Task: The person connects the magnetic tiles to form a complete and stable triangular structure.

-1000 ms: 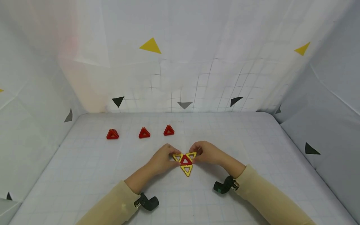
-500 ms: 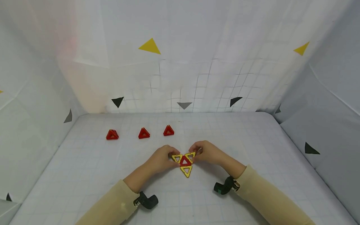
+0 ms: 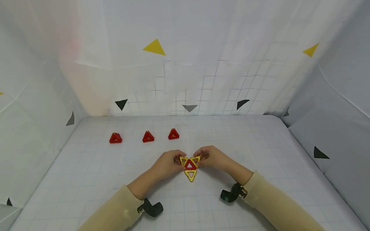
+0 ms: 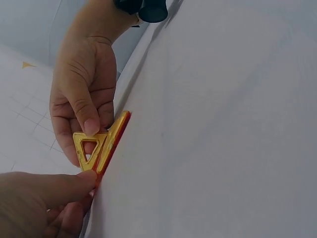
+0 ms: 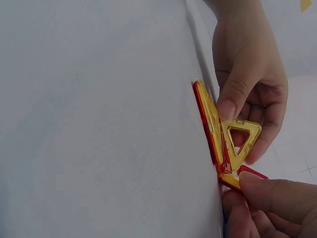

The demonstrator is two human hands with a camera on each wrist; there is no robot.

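In the head view a red triangular magnetic tile [image 3: 187, 166] lies mid-table with yellow triangular tiles along its three sides. My left hand [image 3: 167, 164] pinches the left yellow tile [image 3: 181, 159], which is tilted up from the table. On the other side my right hand [image 3: 213, 158] grips the right yellow tile [image 3: 198, 158] between thumb and fingers. The front yellow tile [image 3: 190, 180] lies flat, untouched, its tip toward me. From the right wrist view, the thumb of the left hand [image 5: 251, 74] presses against a raised yellow tile [image 5: 253, 131].
Three small red pyramids stand in a row toward the back: a left one [image 3: 115, 138], a middle one [image 3: 148, 137] and a right one [image 3: 173, 134]. White cloth walls [image 3: 190, 80] with coloured triangle markers enclose the table [image 3: 245, 134] at the back and sides.
The left yellow tile has tipped up and inward, now looking narrower, and my left hand has shifted slightly right with it. My right hand has barely moved.
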